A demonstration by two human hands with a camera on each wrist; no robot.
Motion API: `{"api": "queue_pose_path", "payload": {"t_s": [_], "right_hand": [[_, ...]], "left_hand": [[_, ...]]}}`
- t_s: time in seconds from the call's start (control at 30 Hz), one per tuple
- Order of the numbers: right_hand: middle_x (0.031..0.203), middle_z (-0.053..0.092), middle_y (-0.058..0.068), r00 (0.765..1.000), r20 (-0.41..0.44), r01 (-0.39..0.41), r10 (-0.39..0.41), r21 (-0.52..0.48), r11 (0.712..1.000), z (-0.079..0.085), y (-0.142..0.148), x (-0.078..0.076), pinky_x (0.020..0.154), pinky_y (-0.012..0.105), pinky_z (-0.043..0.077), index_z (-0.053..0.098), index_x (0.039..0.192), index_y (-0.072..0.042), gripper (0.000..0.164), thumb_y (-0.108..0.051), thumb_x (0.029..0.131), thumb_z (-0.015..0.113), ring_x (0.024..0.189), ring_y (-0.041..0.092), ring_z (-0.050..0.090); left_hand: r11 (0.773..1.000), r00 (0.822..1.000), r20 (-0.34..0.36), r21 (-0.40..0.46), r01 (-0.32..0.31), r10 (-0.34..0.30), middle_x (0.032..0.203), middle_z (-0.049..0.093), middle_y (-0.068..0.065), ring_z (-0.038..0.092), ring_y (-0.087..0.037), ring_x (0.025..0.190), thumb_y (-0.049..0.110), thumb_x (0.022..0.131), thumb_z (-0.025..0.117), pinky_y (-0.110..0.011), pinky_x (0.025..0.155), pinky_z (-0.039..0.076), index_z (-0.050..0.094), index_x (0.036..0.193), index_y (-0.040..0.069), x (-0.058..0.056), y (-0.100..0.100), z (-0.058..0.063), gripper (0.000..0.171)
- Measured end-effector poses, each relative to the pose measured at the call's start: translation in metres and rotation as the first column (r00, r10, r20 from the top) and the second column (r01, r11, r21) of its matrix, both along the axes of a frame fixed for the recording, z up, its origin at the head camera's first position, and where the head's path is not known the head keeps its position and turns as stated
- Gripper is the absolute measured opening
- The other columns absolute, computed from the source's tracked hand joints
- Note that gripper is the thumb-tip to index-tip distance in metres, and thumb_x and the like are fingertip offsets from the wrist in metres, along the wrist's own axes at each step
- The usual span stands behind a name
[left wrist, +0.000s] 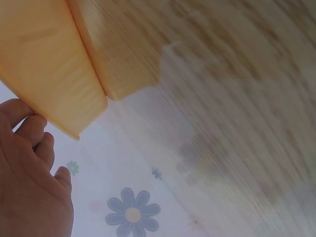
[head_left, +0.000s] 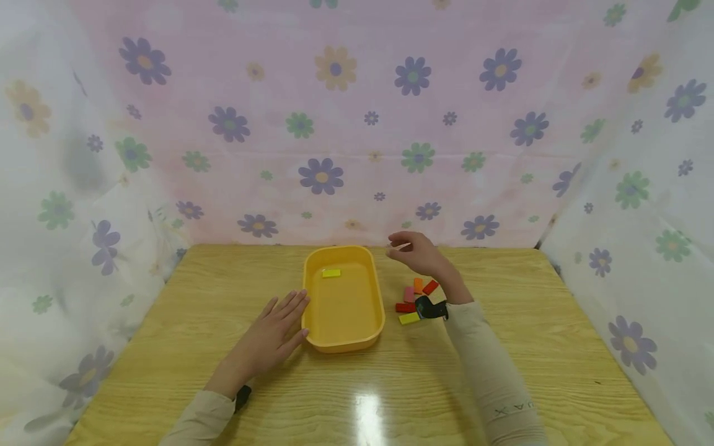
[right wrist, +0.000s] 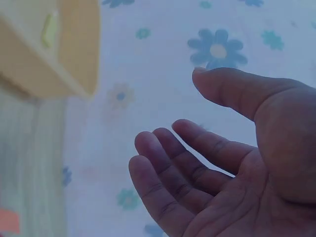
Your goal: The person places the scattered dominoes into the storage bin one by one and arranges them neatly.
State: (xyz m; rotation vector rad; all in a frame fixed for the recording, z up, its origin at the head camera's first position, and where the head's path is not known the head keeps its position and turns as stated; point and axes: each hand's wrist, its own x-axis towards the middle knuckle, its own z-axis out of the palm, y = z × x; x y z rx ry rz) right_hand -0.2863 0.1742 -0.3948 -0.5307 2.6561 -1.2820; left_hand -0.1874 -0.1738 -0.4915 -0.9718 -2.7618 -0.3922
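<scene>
A yellow plastic tray [head_left: 343, 341] stands on the table in the head view. In its far left part lies a small yellow block [head_left: 331, 273]. My left hand [head_left: 268, 337] rests its extended fingertips on the tray's left rim. In the left wrist view, those fingers [left wrist: 30, 129] touch the rim from outside. My right hand [head_left: 421, 254] is raised beyond the tray's far right corner, apart from it. Its thumb and fingers [right wrist: 163, 197] are spread and relaxed around nothing in the right wrist view.
Right of the tray, several small blocks lie grouped, among them a red block [head_left: 405, 308], an orange block [head_left: 418, 285], a pink block [head_left: 409, 294] and another yellow block [head_left: 409, 318]. My right wrist's black strap device [head_left: 431, 308] hides part of them. Flowered cloth [head_left: 357, 136] surrounds the wooden table [head_left: 234, 272].
</scene>
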Motion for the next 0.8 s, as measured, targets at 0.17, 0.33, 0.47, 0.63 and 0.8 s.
{"api": "queue_pose_path", "payload": {"t_s": [0.17,0.33,0.47,0.63,0.8], "right_hand": [[0.126,0.054,0.016,0.998,-0.008,0.068,-0.068,-0.018,0.998,-0.023,0.027,0.006,0.089,0.043,0.051,0.051,0.13,-0.004,0.042,-0.024,0.093,0.057,0.107,0.032,0.056],[0.124,0.054,0.021,0.993,-0.039,0.112,-0.114,-0.054,0.992,-0.042,0.049,0.01,0.087,0.046,0.051,0.053,0.127,0.001,0.039,-0.018,0.093,0.058,0.105,0.037,0.056],[0.122,0.055,0.024,0.985,-0.076,0.146,-0.152,-0.079,0.986,-0.067,0.069,0.009,0.083,0.045,0.052,0.055,0.124,0.002,0.036,-0.012,0.092,0.058,0.102,0.037,0.057],[0.119,0.056,0.026,0.979,-0.071,0.184,-0.191,-0.092,0.979,-0.098,0.091,0.007,0.08,0.043,0.053,0.055,0.124,0.004,0.035,-0.007,0.091,0.058,0.098,0.037,0.058],[0.12,0.057,0.024,0.984,-0.009,0.176,-0.177,-0.06,0.983,-0.119,0.106,0.005,0.083,0.039,0.051,0.054,0.125,0.005,0.036,-0.004,0.09,0.058,0.1,0.034,0.057]], "left_hand": [[1.0,1.0,0.011,-0.014,-0.003,0.003,0.154,0.021,-0.006,0.021,-0.028,0.14,0.046,0.098,0.036,-0.053,0.112,0.015,0.024,0.148,0.009,-0.002,-0.001,-0.001,0.063],[1.0,1.0,0.029,-0.016,-0.008,0.009,0.155,0.019,-0.004,0.017,-0.024,0.142,0.048,0.098,0.035,-0.053,0.113,0.013,0.024,0.148,0.01,-0.003,-0.001,-0.003,0.064],[1.0,1.0,0.027,-0.016,-0.009,0.009,0.155,0.019,-0.004,0.018,-0.025,0.142,0.047,0.098,0.036,-0.054,0.112,0.014,0.023,0.149,0.01,-0.004,-0.001,-0.003,0.064],[1.0,1.0,0.031,0.016,-0.003,0.003,0.154,0.021,-0.005,0.019,-0.025,0.141,0.045,0.098,0.039,-0.054,0.111,0.016,0.024,0.148,0.01,-0.003,0.0,-0.002,0.063],[0.999,0.998,0.054,0.043,-0.01,0.008,0.154,0.02,-0.003,0.018,-0.025,0.141,0.045,0.097,0.04,-0.054,0.112,0.015,0.024,0.148,0.01,-0.004,0.001,-0.002,0.063]]}}
